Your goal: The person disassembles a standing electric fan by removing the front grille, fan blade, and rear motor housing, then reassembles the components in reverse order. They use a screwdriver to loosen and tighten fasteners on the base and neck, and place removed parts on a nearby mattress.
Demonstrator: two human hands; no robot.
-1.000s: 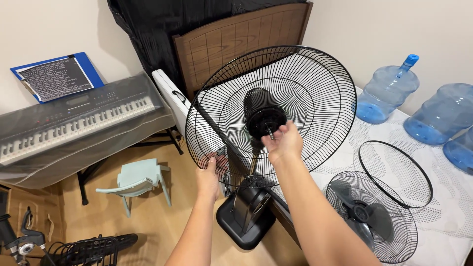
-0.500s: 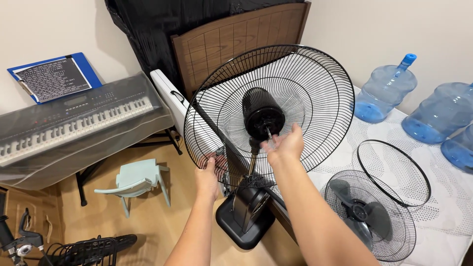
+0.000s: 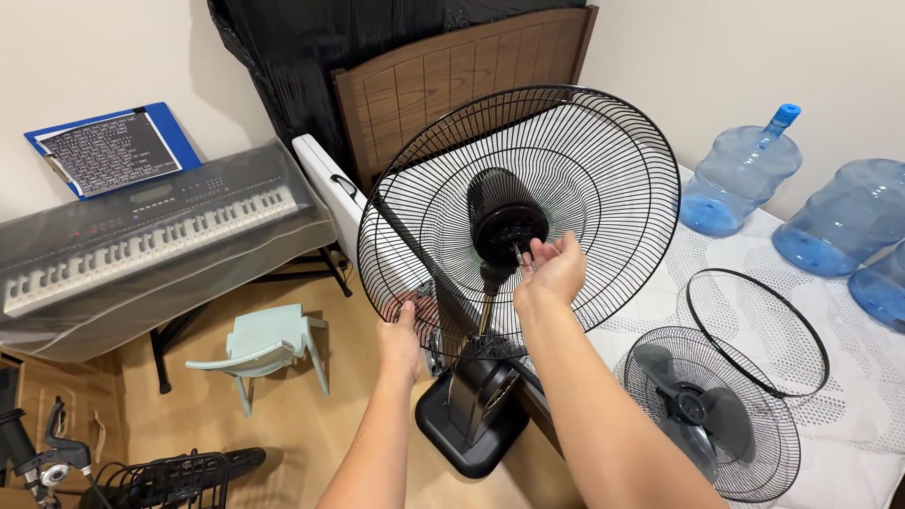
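Note:
A black stand fan stands in front of me, with its rear wire guard [image 3: 603, 179] mounted around the black motor housing [image 3: 504, 221] and no blades on the shaft. My left hand [image 3: 403, 335] grips the lower left rim of the guard. My right hand [image 3: 551, 271] is at the motor's front, fingertips pinching the small metal shaft. The fan's black base [image 3: 471, 424] sits on the wooden floor.
On the white mattress [image 3: 848, 377] at right lie a loose front guard ring [image 3: 759, 330] and a second fan head [image 3: 712, 424] with blades. Blue water jugs [image 3: 740, 174] stand behind. At left are a covered keyboard [image 3: 151, 236], a small pale chair [image 3: 259, 349] and another guard [image 3: 160, 476] on the floor.
My right hand has shifted slightly lower at the motor shaft. The left hand keeps its hold on the guard's rim. The fan has barely moved.

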